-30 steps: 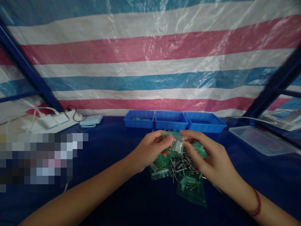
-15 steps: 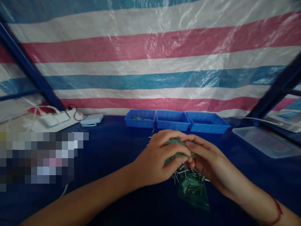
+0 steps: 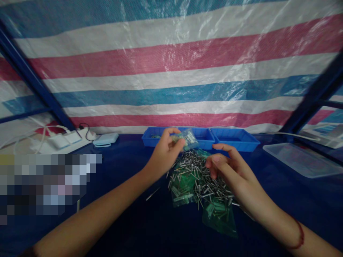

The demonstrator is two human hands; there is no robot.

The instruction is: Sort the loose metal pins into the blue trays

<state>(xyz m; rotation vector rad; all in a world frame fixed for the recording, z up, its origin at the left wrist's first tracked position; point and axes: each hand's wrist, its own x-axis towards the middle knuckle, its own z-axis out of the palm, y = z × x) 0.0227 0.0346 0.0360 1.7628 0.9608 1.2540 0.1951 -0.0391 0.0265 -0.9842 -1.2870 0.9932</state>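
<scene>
My left hand (image 3: 167, 150) pinches a small clear plastic bag (image 3: 189, 138) of metal pieces, held up in front of the middle blue bin. My right hand (image 3: 227, 164) is above the right side of a pile of loose rivets (image 3: 199, 171), its fingers curved and apart with nothing between them. The pile lies on the dark blue table, mixed with green-tinted plastic bags. One such bag (image 3: 183, 194) is at the pile's left front, and another green bag (image 3: 219, 214) with pieces inside lies at its near edge.
Behind the pile stand three blue bins in a row: the left bin (image 3: 150, 141) holds some small pieces, beside the middle bin (image 3: 206, 140) and right bin (image 3: 235, 139). A translucent lid (image 3: 302, 160) lies at right. A power strip (image 3: 64, 139) and pale blue case (image 3: 105, 140) are at left.
My hands have come apart. The left has moved up and back, carrying the small bag toward the bins; the right stays over the pile, empty. More of the pile now shows.
</scene>
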